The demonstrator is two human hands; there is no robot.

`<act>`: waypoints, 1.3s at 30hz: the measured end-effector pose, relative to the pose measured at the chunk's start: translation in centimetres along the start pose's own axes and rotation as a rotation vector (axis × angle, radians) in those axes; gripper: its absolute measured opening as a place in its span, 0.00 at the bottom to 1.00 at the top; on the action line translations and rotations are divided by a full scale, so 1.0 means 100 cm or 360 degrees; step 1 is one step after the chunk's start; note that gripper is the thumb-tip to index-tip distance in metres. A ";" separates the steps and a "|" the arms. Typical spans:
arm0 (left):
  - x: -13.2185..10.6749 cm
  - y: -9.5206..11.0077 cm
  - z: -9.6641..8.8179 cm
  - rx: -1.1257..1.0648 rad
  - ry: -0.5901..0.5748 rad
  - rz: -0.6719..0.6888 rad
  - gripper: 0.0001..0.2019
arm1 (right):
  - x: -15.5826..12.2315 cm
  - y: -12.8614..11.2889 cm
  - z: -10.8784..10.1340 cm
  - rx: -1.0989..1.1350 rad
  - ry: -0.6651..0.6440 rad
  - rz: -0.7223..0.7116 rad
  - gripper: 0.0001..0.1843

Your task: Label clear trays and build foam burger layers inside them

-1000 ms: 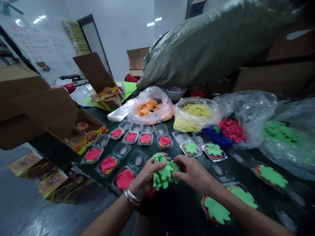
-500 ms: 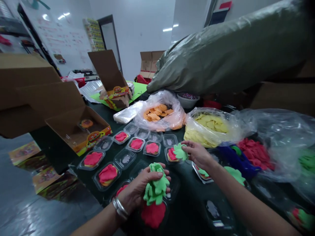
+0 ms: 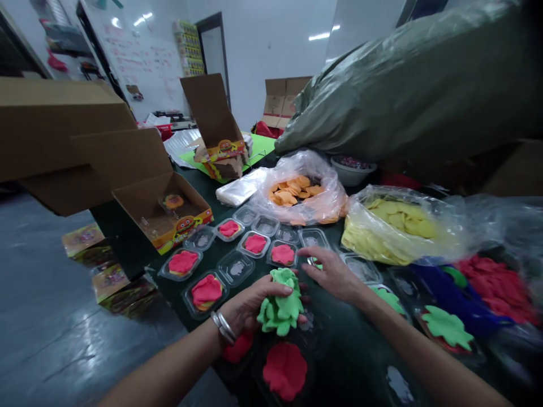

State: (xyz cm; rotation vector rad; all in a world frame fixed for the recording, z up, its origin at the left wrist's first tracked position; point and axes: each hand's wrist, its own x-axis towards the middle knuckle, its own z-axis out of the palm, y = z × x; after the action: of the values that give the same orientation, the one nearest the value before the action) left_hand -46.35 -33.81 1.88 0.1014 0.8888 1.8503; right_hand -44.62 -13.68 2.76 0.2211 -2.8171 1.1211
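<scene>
My left hand [image 3: 248, 307] is closed round a stack of green leaf-shaped foam pieces [image 3: 281, 306], held just above the dark table. My right hand [image 3: 334, 272] lies beside the stack with its fingers stretched out flat over a small clear tray; a sliver of a green piece [image 3: 316, 263] shows under it. Beyond the hands stand clear trays with red pieces [image 3: 283, 254], one of them [image 3: 255, 243] further left. A red piece [image 3: 285, 370] lies in a tray right below the stack.
Plastic bags of orange pieces [image 3: 299, 192], yellow pieces [image 3: 394, 220] and red pieces [image 3: 500, 282] line the back and right. An open printed carton [image 3: 169, 212] sits at left. A big grey-green sack [image 3: 424, 85] looms behind. A tray topped with green [image 3: 445, 327] is at right.
My right hand took one green piece from the stack, carried it out to a tray holding a red piece, and has come back beside the stack. My left hand kept hold of the stack.
</scene>
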 end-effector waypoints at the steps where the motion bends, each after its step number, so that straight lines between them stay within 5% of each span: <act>1: 0.001 0.000 -0.001 0.0025 -0.0039 -0.0019 0.23 | 0.001 -0.011 -0.001 0.0223 -0.0203 -0.0040 0.15; 4: 0.003 0.000 -0.001 0.0065 -0.0086 -0.0039 0.21 | 0.002 -0.034 -0.002 0.0666 -0.0483 0.0089 0.08; 9: -0.010 -0.006 0.002 0.0137 -0.0074 -0.0127 0.19 | -0.018 -0.035 0.003 0.0955 -0.0091 0.0288 0.09; 14: -0.023 -0.020 0.009 0.0119 0.0036 -0.0132 0.18 | -0.046 -0.035 0.011 0.1129 0.0084 0.0507 0.16; 20: -0.027 -0.030 0.017 0.0232 0.0041 -0.0087 0.16 | -0.070 -0.040 0.015 0.0107 0.0188 0.0118 0.05; 25: -0.035 -0.037 0.019 0.0378 0.0038 -0.0092 0.18 | -0.085 -0.048 0.016 -0.0356 0.0336 -0.0222 0.11; 28: -0.038 -0.039 0.019 0.0489 0.0032 -0.0093 0.17 | -0.091 -0.055 0.012 -0.0434 0.0050 -0.0382 0.16; 33: -0.045 -0.036 0.019 0.0529 -0.0184 -0.0259 0.17 | -0.093 -0.051 0.003 -0.0051 -0.0424 -0.0233 0.18; 39: -0.047 -0.032 0.012 0.0501 -0.0135 -0.0246 0.23 | -0.088 -0.045 0.010 -0.0241 -0.0139 -0.0436 0.11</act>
State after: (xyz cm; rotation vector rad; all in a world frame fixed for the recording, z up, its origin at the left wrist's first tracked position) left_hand -41.18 -36.42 2.23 0.2963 1.0915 1.5420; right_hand -35.19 -16.76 3.83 0.6341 -2.8161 0.8554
